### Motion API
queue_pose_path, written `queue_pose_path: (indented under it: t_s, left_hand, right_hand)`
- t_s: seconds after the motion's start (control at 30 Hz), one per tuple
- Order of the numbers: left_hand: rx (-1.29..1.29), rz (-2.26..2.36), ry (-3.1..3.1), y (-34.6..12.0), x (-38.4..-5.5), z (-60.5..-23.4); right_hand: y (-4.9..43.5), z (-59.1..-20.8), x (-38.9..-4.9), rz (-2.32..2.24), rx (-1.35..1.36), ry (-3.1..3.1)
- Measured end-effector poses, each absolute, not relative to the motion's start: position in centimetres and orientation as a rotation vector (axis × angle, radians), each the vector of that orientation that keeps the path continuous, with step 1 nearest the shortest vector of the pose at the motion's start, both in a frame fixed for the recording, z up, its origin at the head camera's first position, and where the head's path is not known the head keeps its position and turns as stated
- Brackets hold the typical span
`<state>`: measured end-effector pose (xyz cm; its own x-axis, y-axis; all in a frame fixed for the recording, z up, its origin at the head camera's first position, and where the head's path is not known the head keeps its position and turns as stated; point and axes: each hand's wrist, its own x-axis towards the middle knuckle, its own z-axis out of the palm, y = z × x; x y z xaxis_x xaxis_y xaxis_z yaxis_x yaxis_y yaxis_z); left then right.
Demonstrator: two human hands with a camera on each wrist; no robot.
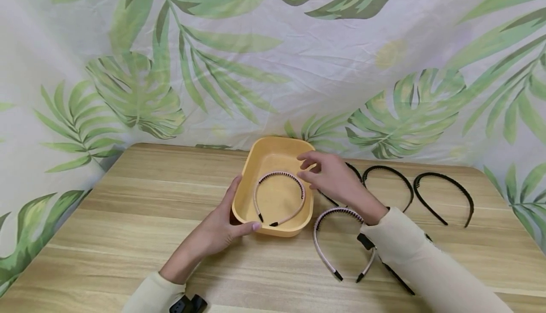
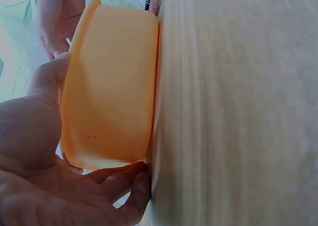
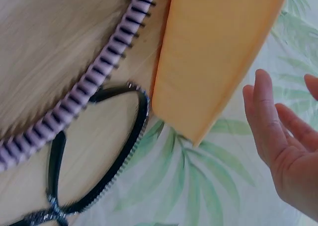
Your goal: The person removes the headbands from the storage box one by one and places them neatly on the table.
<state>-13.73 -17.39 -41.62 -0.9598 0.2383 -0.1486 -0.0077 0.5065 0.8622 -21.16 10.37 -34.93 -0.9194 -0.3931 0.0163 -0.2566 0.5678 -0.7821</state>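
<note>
My left hand point(image 1: 217, 232) grips the near left corner of a yellow plastic bin point(image 2: 109, 87), its thumb over the rim and its fingers along the outer side. Inside the bin lies a pink headband point(image 1: 280, 173) with black teeth and black tips. Over the bin's right rim hovers my right hand point(image 1: 330, 173), holding nothing, its fingers loosely bent and apart in the right wrist view. A second pink headband point(image 1: 315, 237) rests on the table to the right of the bin, partly hidden by the right forearm.
Several black headbands lie on the wooden table point(image 1: 149, 199) at the right, among them one at the back point(image 1: 388, 167), one farther right point(image 1: 439, 174) and one mostly under the right sleeve point(image 1: 398, 280). Behind the table hangs a leaf-patterned cloth point(image 1: 324, 67).
</note>
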Motion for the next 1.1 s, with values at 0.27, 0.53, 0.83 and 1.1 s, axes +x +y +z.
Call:
queue_pose_path:
  t_s: [0.27, 0.53, 0.83, 1.1]
  left_hand:
    - [0.210, 1.447, 2.486, -17.2, -13.8, -41.5]
    - [0.207, 1.445, 2.485, -17.3, -13.7, -41.5]
    - [0.199, 1.441, 2.489, -17.5, -13.7, -41.6]
    - [0.232, 1.471, 2.485, -17.5, -13.7, -41.7]
  right_hand:
    - [8.6, -35.6, -21.8, -1.263, -0.548, 2.669]
    - [7.2, -35.6, -22.6, -1.123, -0.555, 2.750]
    - [6.0, -35.7, -24.4, -1.004, -0.551, 2.712]
    - [5.8, -36.2, -25.8, -0.940, -0.566, 2.622]
